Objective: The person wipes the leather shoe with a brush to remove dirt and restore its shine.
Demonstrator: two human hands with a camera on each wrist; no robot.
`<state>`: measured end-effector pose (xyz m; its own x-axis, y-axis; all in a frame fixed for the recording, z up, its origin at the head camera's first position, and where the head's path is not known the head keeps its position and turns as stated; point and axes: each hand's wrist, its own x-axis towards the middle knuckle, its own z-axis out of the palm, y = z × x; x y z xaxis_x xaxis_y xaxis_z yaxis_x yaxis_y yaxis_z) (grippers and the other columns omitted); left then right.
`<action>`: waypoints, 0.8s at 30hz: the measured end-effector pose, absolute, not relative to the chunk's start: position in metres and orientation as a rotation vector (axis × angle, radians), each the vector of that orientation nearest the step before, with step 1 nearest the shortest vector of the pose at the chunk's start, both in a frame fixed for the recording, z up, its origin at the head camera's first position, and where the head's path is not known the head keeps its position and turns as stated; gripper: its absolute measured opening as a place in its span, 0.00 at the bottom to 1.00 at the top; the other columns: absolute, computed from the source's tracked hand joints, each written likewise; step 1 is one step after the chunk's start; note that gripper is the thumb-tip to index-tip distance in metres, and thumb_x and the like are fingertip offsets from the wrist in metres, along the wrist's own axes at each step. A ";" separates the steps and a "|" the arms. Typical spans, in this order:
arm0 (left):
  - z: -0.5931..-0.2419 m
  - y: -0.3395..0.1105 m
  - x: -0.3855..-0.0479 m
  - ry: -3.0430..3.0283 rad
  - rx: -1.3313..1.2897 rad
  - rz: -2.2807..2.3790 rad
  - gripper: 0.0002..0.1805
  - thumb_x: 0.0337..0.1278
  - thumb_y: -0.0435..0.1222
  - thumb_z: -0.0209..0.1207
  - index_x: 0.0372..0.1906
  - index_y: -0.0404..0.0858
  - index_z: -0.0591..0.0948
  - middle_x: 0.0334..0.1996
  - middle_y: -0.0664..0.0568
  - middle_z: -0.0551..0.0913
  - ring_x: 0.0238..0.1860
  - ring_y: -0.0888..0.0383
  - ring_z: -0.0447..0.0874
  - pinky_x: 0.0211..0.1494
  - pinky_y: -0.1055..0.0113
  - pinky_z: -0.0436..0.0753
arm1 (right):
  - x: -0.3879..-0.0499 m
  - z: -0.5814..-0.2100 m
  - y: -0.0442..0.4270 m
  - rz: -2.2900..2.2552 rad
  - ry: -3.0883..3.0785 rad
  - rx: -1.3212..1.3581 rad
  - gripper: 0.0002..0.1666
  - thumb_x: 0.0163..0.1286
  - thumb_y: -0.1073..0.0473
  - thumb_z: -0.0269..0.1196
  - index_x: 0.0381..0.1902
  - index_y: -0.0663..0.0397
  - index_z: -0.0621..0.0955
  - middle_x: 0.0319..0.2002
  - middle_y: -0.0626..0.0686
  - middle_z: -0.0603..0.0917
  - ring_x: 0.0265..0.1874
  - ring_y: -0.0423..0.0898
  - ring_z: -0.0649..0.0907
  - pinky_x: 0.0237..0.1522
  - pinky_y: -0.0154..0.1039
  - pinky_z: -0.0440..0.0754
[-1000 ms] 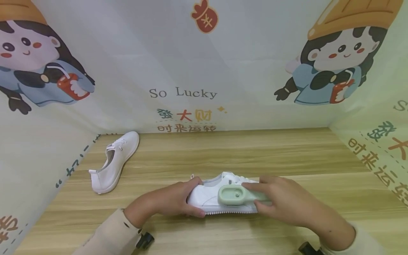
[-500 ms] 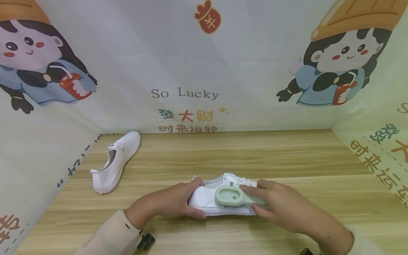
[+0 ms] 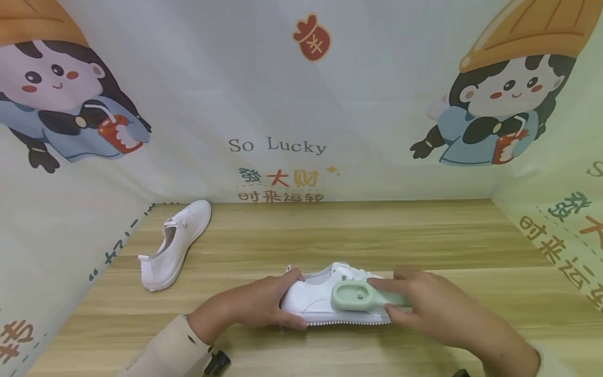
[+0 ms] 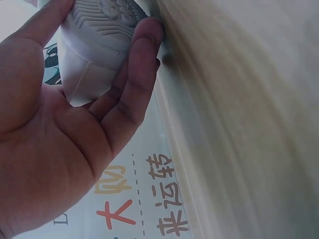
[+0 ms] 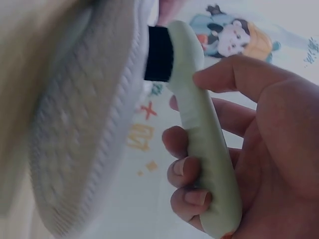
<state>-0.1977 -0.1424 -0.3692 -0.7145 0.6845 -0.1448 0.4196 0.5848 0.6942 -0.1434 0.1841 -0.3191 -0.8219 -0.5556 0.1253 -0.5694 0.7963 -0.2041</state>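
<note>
A white lace-up shoe (image 3: 311, 298) is tipped on the wooden surface, its sole edge toward the viewer. My left hand (image 3: 264, 301) grips its heel, thumb and fingers on either side; the left wrist view shows the fingers round the heel (image 4: 89, 74). My right hand (image 3: 433, 306) holds a pale green brush (image 3: 350, 296) against the shoe's side. In the right wrist view, fingers wrap the green handle (image 5: 212, 149), and dark bristles (image 5: 159, 54) meet the shoe beside its textured sole (image 5: 79, 129).
A second white shoe (image 3: 174, 246) lies at the back left of the wooden surface (image 3: 348, 230). Printed cloth walls (image 3: 367, 120) with cartoon figures and lettering stand behind and on both sides.
The brush in my right hand shifted slightly left along the shoe's side, then back right. My left hand keeps its grip on the heel. The head view has tilted slightly.
</note>
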 end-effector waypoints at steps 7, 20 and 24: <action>-0.369 -0.143 -0.198 2.450 0.899 0.886 0.33 0.51 0.54 0.71 0.55 0.48 0.68 0.34 0.58 0.79 0.32 0.66 0.79 0.39 0.70 0.77 | -0.143 -0.330 0.172 0.350 -2.848 1.021 0.28 0.69 0.50 0.65 0.66 0.40 0.77 0.34 0.42 0.75 0.26 0.33 0.68 0.29 0.31 0.70; -0.368 -0.143 -0.197 2.472 0.899 0.866 0.33 0.50 0.56 0.71 0.55 0.48 0.68 0.35 0.59 0.79 0.34 0.66 0.78 0.41 0.70 0.76 | -0.147 -0.308 0.202 0.402 -3.017 0.829 0.24 0.62 0.51 0.67 0.58 0.35 0.84 0.51 0.54 0.86 0.39 0.43 0.81 0.35 0.42 0.76; -0.370 -0.143 -0.197 2.472 0.909 0.865 0.33 0.49 0.56 0.71 0.54 0.49 0.68 0.35 0.59 0.79 0.34 0.66 0.78 0.41 0.71 0.76 | -0.146 -0.307 0.205 0.447 -3.048 0.838 0.24 0.62 0.51 0.67 0.58 0.36 0.84 0.46 0.50 0.86 0.32 0.40 0.77 0.31 0.37 0.73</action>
